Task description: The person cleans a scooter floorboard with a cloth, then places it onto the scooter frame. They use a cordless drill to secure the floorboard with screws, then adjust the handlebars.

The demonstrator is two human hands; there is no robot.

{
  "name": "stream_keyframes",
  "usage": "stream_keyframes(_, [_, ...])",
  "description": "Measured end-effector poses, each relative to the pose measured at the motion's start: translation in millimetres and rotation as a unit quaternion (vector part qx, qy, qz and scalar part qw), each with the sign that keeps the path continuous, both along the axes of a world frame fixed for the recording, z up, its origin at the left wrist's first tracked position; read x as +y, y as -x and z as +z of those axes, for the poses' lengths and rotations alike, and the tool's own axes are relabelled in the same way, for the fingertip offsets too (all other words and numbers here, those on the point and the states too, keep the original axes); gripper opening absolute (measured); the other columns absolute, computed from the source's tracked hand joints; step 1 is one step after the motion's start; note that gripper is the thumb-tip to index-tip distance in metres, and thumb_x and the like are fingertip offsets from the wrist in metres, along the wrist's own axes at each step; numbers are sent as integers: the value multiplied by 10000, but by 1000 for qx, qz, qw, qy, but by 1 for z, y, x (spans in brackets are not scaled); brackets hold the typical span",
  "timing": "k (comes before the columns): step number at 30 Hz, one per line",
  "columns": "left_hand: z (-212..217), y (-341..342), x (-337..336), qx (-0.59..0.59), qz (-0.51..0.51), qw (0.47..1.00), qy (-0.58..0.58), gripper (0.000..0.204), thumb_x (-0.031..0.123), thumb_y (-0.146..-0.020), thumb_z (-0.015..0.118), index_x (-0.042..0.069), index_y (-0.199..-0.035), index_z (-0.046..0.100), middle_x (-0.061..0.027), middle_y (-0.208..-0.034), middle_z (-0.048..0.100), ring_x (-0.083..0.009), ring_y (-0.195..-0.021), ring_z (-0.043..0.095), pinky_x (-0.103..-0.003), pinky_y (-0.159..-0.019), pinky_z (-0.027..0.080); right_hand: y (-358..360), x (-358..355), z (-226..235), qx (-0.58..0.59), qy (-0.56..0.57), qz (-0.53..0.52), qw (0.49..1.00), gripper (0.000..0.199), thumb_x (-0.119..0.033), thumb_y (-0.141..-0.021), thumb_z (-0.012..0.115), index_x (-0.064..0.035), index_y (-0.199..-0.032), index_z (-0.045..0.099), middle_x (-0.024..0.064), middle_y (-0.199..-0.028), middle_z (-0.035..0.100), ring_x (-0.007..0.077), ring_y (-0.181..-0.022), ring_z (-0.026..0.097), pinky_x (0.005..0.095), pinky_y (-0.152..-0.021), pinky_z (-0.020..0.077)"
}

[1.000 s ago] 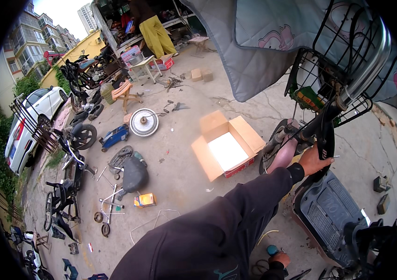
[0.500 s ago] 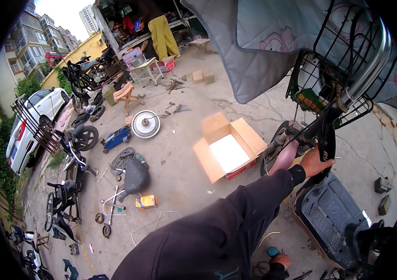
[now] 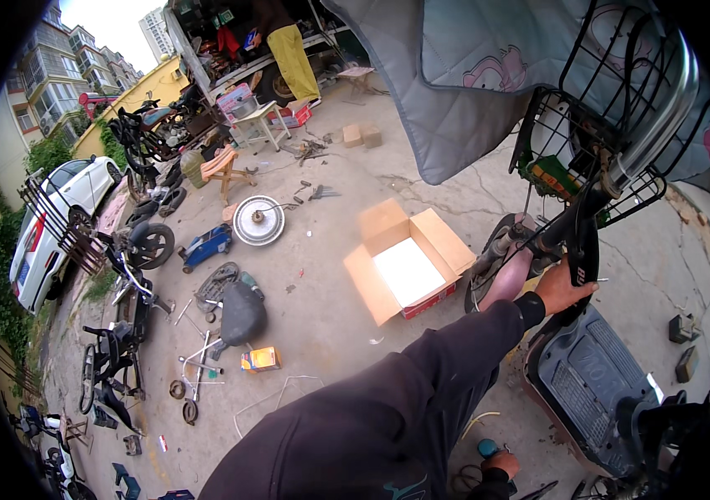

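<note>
My left hand (image 3: 561,287) is closed round the black front column (image 3: 584,254) of an electric scooter, below its wire basket (image 3: 572,167). A thin white stick (image 3: 603,281) shows just past the fingertips. Low in the view, my right hand (image 3: 501,463) is curled beside a round teal-topped object (image 3: 486,448), whose kind I cannot make out. Most of what that hand grips is hidden. The scooter's grey footboard (image 3: 597,375) lies to the right, and a pink front mudguard (image 3: 511,279) shows left of the column.
An open cardboard box (image 3: 446,242) stands left of the scooter. Farther left lie a hub-motor wheel (image 3: 259,221), a blue floor jack (image 3: 206,248), a black saddle (image 3: 243,315) and a small orange box (image 3: 260,359). A person in yellow trousers (image 3: 292,62) stands at a van. A quilted cover (image 3: 455,92) hangs over the handlebar.
The person in yellow trousers has shifted slightly, and a van wheel shows more behind them. Both my hands stay where they were.
</note>
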State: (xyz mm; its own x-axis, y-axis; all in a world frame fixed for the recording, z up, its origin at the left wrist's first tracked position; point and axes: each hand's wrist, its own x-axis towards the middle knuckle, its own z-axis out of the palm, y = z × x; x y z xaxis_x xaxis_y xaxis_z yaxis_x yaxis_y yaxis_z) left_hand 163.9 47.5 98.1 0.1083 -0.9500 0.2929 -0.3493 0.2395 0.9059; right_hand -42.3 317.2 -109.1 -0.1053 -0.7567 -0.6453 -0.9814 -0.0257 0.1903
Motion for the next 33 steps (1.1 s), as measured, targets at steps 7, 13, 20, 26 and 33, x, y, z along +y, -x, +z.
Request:
stream_keyframes(7, [5, 4, 1, 10, -15, 1000, -21, 719, 409, -766, 770, -45, -1228, 459, -232, -1055, 657, -392, -989, 649, -436, -845, 521, 4, 1, -4, -7, 14, 0, 1000, 285, -302, -804, 657, -119, -1015, 714, 101, -1028, 719, 279, -991, 695, 376, -820, 558])
stream_keyframes(13, [-1, 1, -2, -9, 3, 1000, 4, 733, 420, -765, 765, -43, -1239, 451, -227, -1060, 659, -385, -983, 655, -430, -840, 524, 6, -1, -20, -12, 12, 10, 1000, 268, -298, -773, 691, -133, -980, 731, 105, -1024, 726, 275, -989, 701, 358, -809, 566])
stream_keyframes(20, [-1, 3, 2, 10, 5, 1000, 18, 752, 413, -766, 761, -30, -1277, 433, -215, -1066, 663, -375, -977, 661, -420, -844, 527, 4, 0, -22, -5, 36, 5, 999, 247, -294, -753, 713, -136, -940, 742, 98, -1024, 727, 264, -988, 702, 360, -814, 566])
stream_keyframes(26, [-3, 2, -1, 6, 3, 1000, 27, 724, 373, -767, 765, -24, -1274, 434, -210, -1061, 664, -366, -974, 664, -419, -848, 527, 11, 2, -38, 10, 45, 0, 999, 245, -297, -767, 704, -136, -948, 740, 93, -1035, 723, 260, -991, 700, 367, -821, 564])
stream_keyframes(33, [-1, 2, -2, 25, -20, 999, -15, 724, 381, -764, 769, -25, -1265, 439, -201, -1044, 669, -352, -945, 672, -409, -824, 535, 14, 1, -37, -13, 23, -12, 1000, 238, -277, -771, 687, -134, -957, 728, 97, -1024, 714, 275, -994, 690, 376, -827, 556])
